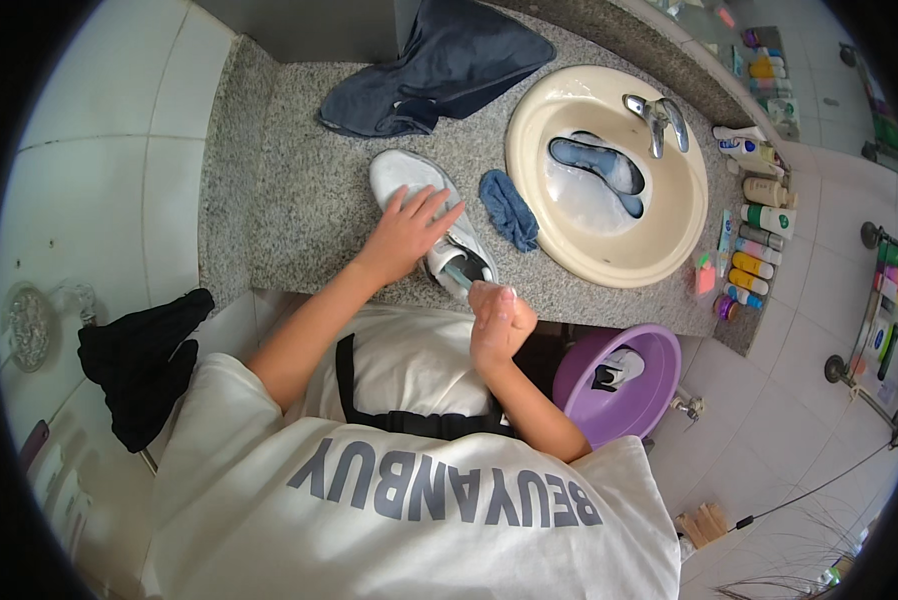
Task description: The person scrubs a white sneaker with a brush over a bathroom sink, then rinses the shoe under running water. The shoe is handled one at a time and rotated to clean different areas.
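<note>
A white and grey sneaker (405,171) lies on the granite counter (306,217), its toe pointing away from me and its heel near the counter's front edge. Across its upper rests my left hand (411,231), fingers spread, holding the shoe against the counter. My right hand (500,319) is closed around a slim, pale grey-green handle (458,277) that reaches into the shoe's opening. The far end of this tool is hidden inside the shoe, so its kind cannot be told. Beside the shoe, to the right, sits a crumpled blue cloth (507,210).
Two insoles (599,163) lie in the sudsy cream washbasin (528,142) under a chrome faucet (657,124). Dark fabric (449,67) covers the counter's back. Below, a purple basin (621,405) holds another shoe (620,367). Toiletry bottles (753,264) line the right side.
</note>
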A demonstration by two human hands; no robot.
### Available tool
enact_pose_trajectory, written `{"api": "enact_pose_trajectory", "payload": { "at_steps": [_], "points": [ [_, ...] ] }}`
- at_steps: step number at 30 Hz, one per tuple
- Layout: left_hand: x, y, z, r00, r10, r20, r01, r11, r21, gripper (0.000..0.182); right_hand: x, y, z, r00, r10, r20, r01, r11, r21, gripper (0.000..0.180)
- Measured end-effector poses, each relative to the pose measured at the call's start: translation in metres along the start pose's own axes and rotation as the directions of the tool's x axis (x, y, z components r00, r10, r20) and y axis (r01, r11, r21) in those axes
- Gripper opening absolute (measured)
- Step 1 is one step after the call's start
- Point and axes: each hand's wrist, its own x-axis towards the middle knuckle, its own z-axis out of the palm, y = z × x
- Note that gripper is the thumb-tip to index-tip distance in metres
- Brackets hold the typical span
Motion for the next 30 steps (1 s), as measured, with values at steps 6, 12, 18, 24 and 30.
{"api": "enact_pose_trajectory", "payload": {
  "at_steps": [6, 12, 18, 24, 30],
  "points": [
    [0.034, -0.014, -0.030, 0.943, 0.139, 0.303, -0.094, 0.983, -0.157, 0.096, 0.008, -0.019, -0.006, 0.996, -0.032, 0.080, 0.033, 0.999, -0.015, 0.047],
    [0.060, -0.022, -0.017, 0.884, 0.370, 0.284, -0.359, 0.929, -0.091, 0.088, 0.019, -0.033, 0.003, 1.000, -0.018, -0.007, 0.018, 0.999, 0.048, 0.048],
    [0.036, -0.024, -0.012, 0.988, 0.081, 0.133, -0.053, 0.978, -0.202, 0.081, 0.019, -0.041, -0.001, 0.981, -0.177, 0.079, 0.183, 0.980, -0.082, 0.044],
    [0.010, -0.023, -0.002, 0.993, -0.117, -0.019, 0.106, 0.946, -0.305, 0.084, 0.023, -0.006, -0.016, 0.958, -0.160, 0.240, 0.218, 0.946, -0.241, 0.040],
    [0.007, -0.022, -0.006, 0.975, -0.213, 0.063, 0.222, 0.930, -0.294, 0.086, 0.020, -0.022, -0.004, 0.940, -0.210, 0.270, 0.264, 0.947, -0.182, 0.048]
  ]
}}
